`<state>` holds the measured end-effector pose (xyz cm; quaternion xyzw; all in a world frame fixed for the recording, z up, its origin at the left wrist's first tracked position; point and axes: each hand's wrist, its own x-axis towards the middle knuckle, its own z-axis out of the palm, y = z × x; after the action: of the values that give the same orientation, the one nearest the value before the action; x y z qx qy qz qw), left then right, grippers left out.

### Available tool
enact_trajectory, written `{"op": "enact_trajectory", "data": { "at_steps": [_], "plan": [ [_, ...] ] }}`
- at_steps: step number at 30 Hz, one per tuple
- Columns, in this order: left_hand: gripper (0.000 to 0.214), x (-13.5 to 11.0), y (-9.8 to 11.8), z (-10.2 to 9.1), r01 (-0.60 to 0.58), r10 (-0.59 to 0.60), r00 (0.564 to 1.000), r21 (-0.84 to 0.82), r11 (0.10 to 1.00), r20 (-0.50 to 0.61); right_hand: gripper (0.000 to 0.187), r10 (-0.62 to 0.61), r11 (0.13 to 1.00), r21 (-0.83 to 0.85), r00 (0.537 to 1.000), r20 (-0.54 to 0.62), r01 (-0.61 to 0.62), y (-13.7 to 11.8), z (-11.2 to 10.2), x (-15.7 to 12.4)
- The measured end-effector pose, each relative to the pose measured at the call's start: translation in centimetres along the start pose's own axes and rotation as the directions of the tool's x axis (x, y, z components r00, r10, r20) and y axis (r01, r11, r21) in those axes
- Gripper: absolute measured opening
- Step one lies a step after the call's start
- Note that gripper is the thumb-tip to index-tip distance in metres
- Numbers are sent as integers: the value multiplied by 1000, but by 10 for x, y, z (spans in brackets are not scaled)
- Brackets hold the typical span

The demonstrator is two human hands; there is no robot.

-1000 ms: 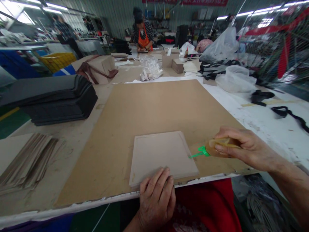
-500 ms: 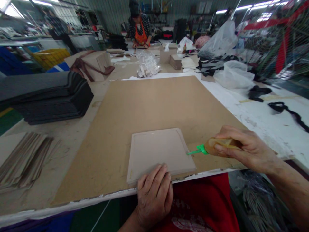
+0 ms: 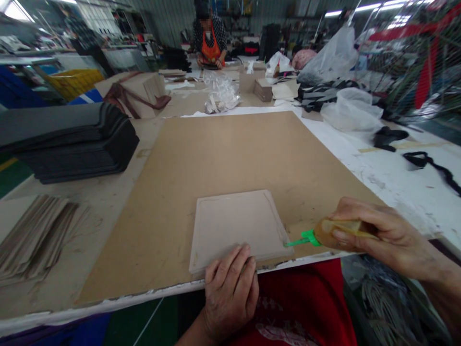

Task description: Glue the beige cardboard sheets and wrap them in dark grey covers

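Observation:
A flat tan cardboard panel lies near the front edge of the table, with a thin glue line along its margins. The fingers of my left hand rest stretched out over the panel's near edge; its thumb is hidden. My right hand is closed around a yellowish squeeze glue bottle with a green nozzle. Held sideways, the bottle has its thin tip at the panel's right margin, close to the near right corner.
Beneath the panel is a large brown board. Dark grey folded pieces are stacked at left, above a fanned pile of thin card pieces. Clear plastic bags and black straps lie farther off. A co-worker in an orange apron stands across the table.
My right hand has brought the glue bottle nearer to me and slightly right, its tip sliding down the panel's right margin. My left hand and the panel have stayed in place.

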<state>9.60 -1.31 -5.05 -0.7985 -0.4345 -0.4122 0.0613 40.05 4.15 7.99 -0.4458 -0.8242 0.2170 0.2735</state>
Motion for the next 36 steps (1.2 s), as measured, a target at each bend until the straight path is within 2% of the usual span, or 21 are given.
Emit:
{"op": "enact_trajectory", "data": {
  "at_steps": [7,13,16,17,18,19,21,22,24,27,30,33,36],
  "plan": [
    [23,2,0,-2,-8,8,1000,10,1000,5,11,25,1000,-7,995,-91,-26,16,6,10],
    [24,1,0,-2,-10,10,1000,4,1000,21,11,75,996,51,997,-13,-74,13,1,-5],
    [24,2,0,-2,4,-4,1000,8,1000,23,13,193,964,190,981,-13,-187,14,5,-12],
    [24,2,0,-2,3,-3,1000,7,1000,21,16,282,917,304,958,-44,-256,16,9,-13],
    [24,2,0,-2,2,-2,1000,5,1000,17,21,395,837,446,914,-92,-317,20,12,-13],
    [24,1,0,-2,-3,3,1000,1,1000,10,28,510,733,589,848,-143,-341,25,16,-12],
    [24,0,0,-2,-5,5,1000,-4,1000,1,37,678,543,797,697,-233,-263,40,23,-7],
    [24,-1,0,-1,-4,4,1000,-4,1000,-6,36,713,502,842,646,-272,-199,49,25,-3],
    [24,-2,-2,0,0,0,1000,1,1000,-30,33,738,464,880,596,-317,-106,67,26,5],
    [23,-2,-5,3,3,-2,997,4,1000,-73,33,760,377,925,582,-289,-33,89,26,18],
    [21,0,-8,0,-26,24,996,-21,999,-82,28,769,312,950,582,-265,20,100,28,28],
    [25,4,-13,-15,-93,91,995,-30,995,-47,23,775,242,969,590,-228,57,102,29,37],
    [27,10,-24,-41,-132,132,991,-18,991,7,20,761,158,987,631,-149,42,94,30,45]
  ]
}}
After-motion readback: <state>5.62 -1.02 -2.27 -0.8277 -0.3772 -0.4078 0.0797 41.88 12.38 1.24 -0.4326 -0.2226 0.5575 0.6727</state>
